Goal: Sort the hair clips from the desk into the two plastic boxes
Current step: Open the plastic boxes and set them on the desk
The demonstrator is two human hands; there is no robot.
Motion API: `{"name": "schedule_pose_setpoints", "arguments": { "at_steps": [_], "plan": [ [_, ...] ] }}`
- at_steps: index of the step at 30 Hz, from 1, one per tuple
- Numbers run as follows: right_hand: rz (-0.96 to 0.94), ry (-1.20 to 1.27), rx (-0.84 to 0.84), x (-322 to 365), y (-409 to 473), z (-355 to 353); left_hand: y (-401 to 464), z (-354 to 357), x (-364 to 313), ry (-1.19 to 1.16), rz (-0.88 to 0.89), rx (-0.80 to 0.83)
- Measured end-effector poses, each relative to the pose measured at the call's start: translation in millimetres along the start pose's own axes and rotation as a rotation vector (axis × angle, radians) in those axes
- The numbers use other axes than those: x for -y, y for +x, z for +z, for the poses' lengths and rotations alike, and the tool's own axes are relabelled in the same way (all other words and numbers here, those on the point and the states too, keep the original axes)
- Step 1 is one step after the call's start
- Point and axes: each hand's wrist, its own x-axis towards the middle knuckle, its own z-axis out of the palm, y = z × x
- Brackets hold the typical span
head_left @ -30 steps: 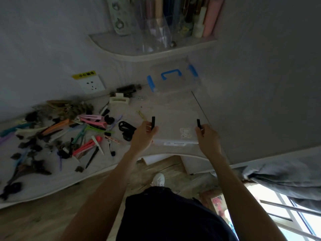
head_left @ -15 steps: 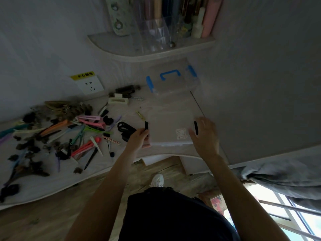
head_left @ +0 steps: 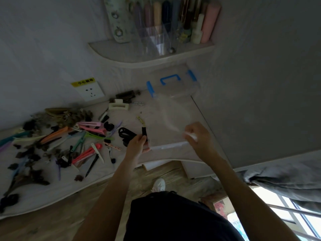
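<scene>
A clear plastic box [head_left: 167,146] with black latches sits at the desk's near edge. My left hand [head_left: 138,143] grips its left side, thumb and fingers at the upright black latch [head_left: 144,133]. My right hand [head_left: 197,136] pinches the right front corner of the transparent lid [head_left: 173,117], which looks raised and blurred. A second clear box [head_left: 173,91] with blue handle and blue latches stands shut at the back against the wall. Several hair clips [head_left: 83,136] in pink, orange, green, black and brown lie spread over the left of the desk.
A white clip [head_left: 119,106] and dark clips lie near the wall socket [head_left: 90,90]. A corner shelf [head_left: 151,54] with bottles and tubes hangs above the blue-handled box. The wall closes the right side. The desk edge [head_left: 104,176] curves toward me.
The near box came down onto the desk and slid slightly left. My right hand left the right black latch and now lifts the lid; my left hand stays at the left latch.
</scene>
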Motion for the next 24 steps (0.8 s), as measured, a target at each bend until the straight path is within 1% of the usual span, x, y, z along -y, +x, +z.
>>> {"name": "schedule_pose_setpoints", "arguments": {
  "at_steps": [3, 5, 7, 9, 12, 14, 17, 20, 24],
  "plan": [
    [0.2, 0.037, -0.232, -9.4, -4.3, -19.9, 3.7, 7.7, -2.8, 0.013, -0.004, 0.022],
    [0.329, -0.003, -0.33, -24.1, -12.1, -27.2, 0.5, 16.9, -3.7, 0.022, 0.013, 0.064],
    [0.427, -0.03, -0.36, -38.2, -19.6, -31.1, -3.6, 29.3, -1.3, 0.03, 0.053, 0.1],
    [0.486, -0.064, -0.386, -44.2, -24.4, -34.6, -6.5, 41.1, 2.6, 0.086, 0.12, 0.112],
    [0.497, -0.154, -0.452, -42.0, -25.4, -41.2, -4.3, 50.8, 5.6, 0.122, 0.151, 0.109],
    [0.495, -0.208, -0.474, -41.4, -24.3, -42.4, -0.5, 52.0, 7.1, 0.122, 0.142, 0.11],
    [0.572, -0.236, -0.437, -45.8, -21.7, -38.5, 3.3, 51.2, 8.6, 0.127, 0.122, 0.111],
    [0.643, -0.177, -0.417, -49.9, -22.1, -30.4, 10.6, 50.1, 8.5, 0.15, 0.108, 0.13],
    [0.725, -0.1, -0.399, -53.0, -29.9, -26.2, 13.0, 54.0, 11.0, 0.239, 0.156, 0.184]
  ]
}}
